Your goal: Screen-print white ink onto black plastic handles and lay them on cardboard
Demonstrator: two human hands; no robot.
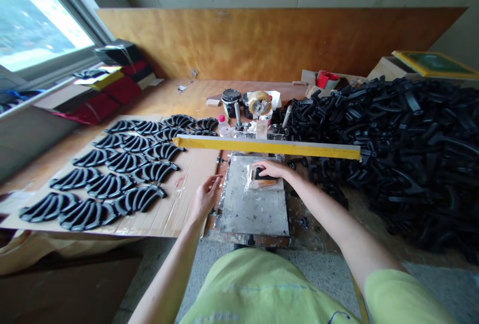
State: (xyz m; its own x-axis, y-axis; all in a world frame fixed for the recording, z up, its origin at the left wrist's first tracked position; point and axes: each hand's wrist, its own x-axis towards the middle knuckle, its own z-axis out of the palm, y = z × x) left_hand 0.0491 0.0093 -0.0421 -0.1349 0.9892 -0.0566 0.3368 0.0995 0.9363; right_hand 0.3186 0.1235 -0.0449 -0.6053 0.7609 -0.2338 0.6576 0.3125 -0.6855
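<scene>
My right hand [271,168] is on a small black plastic part [259,173], fingers closed over it. That part sits in a light-coloured holder [268,183] fixed to a flat metal plate [254,214]. Just off the plate's left edge, my left hand [207,195] hovers with its fingers loosely bent and apart, and nothing shows in it. Over the plate's far end stretches a raised frame edge [269,149] wrapped in yellow tape, seen side-on.
On cardboard [187,184] at the left lie rows of black curved parts [108,184]. A large heap of black plastic parts [404,144] covers the right side. Behind the frame stand a dark tub [231,102], a red-capped bottle [223,127] and a tape roll [261,103].
</scene>
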